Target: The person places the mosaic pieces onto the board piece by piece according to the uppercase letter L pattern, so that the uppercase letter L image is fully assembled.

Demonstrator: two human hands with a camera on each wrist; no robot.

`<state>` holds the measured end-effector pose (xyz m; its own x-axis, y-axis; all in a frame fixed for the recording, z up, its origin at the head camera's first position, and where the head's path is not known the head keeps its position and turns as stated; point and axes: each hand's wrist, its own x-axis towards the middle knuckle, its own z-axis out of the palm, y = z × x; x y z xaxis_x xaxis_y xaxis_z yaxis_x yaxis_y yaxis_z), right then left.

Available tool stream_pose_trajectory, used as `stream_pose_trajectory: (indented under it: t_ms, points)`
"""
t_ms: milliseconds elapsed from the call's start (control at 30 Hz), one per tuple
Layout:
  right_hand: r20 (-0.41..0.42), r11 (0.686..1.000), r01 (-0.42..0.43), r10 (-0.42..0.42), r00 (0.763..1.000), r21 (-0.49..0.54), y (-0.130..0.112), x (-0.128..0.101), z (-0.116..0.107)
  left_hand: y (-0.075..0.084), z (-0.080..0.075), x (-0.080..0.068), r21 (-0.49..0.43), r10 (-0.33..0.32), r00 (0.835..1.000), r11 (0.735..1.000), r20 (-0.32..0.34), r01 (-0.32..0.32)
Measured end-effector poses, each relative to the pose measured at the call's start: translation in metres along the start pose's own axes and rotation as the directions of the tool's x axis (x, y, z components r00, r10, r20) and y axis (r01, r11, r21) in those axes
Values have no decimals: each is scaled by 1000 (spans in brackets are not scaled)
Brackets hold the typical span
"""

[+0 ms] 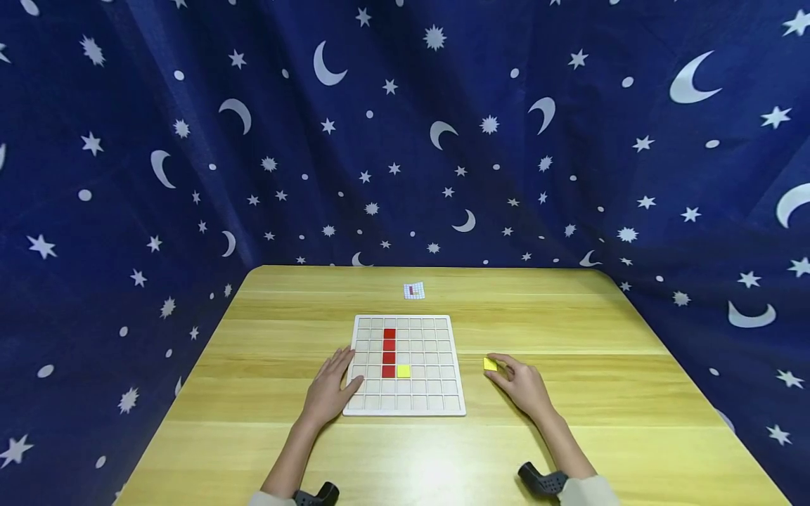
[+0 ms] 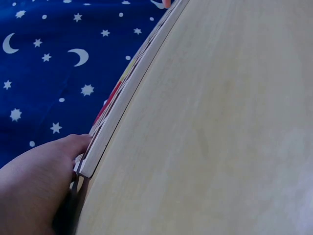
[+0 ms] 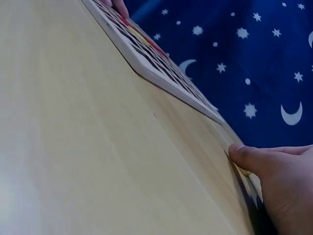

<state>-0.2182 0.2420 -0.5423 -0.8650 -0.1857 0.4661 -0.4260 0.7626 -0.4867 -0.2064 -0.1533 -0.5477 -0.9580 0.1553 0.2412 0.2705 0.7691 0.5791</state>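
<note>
L hand [image 1: 330,390] flat on white grid board [image 1: 405,411] edge, R hand [image 1: 522,385] fingertips pinching yellow tile [image 1: 490,364] on table [image 1: 569,450]

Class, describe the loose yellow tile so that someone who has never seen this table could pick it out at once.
Start at the white grid board in the middle of the wooden table. Look right of it, to the right hand: the yellow tile lies at its fingertips. Unlike the board's yellow square, it sits on bare wood.

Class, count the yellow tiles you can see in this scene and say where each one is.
2. One yellow tile sits in the grid board, right of the lowest red tile. The other is on the table at the right hand's fingertips.
</note>
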Motion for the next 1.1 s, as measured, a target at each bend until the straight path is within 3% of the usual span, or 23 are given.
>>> stream_pose_trajectory:
  t_ms: [233, 467, 800, 1100]
  points:
    - [47, 997, -70, 71, 996, -32, 5, 1, -6, -1, 1, 0, 1, -4, 1000, 1000, 3, 4]
    - [19, 997, -72, 72, 997, -7, 6, 3, -6, -2, 0, 0, 3, 0, 1000, 1000, -3, 0]
    - [-72, 997, 10, -5, 997, 78, -18, 14, 7, -2, -1, 0, 4, 15, 1000, 1000, -15, -15]
    - [9, 986, 131, -132, 991, 106, -55, 21, 34, -1, 0, -1, -9, -7, 1000, 1000, 5, 7]
